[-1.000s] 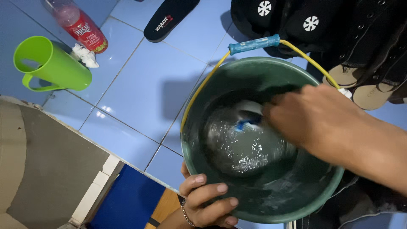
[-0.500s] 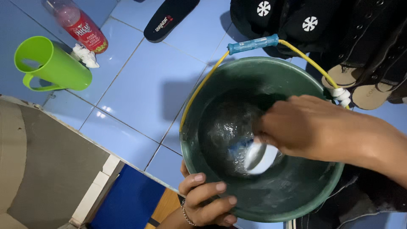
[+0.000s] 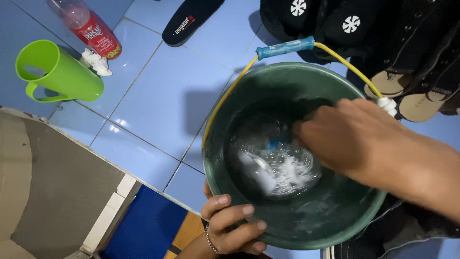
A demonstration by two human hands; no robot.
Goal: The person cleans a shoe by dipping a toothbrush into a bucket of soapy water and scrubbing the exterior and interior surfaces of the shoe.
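Observation:
A dark green bucket (image 3: 218, 124) with a yellow wire handle and a blue grip (image 3: 285, 47) stands on the blue tiled floor, with a little foamy water in its bottom. My left hand (image 3: 231, 229) grips the bucket's near rim, a bracelet on the wrist. My right hand (image 3: 352, 139) reaches down inside the bucket from the right. It is closed on a blurred white and blue object (image 3: 262, 171) that dips into the water. What kind of object it is cannot be told.
A lime green mug (image 3: 57, 72) lies at the far left beside a red-labelled bottle (image 3: 91, 31) and a crumpled white wad (image 3: 96, 62). A black insole (image 3: 191, 19) and black shoes (image 3: 335, 24) lie beyond the bucket. A grey ledge (image 3: 48, 182) fills the lower left.
My right hand has swept the white and blue object around the bucket's bottom, from the lower right toward the lower left, churning the water. My left hand has stayed on the rim.

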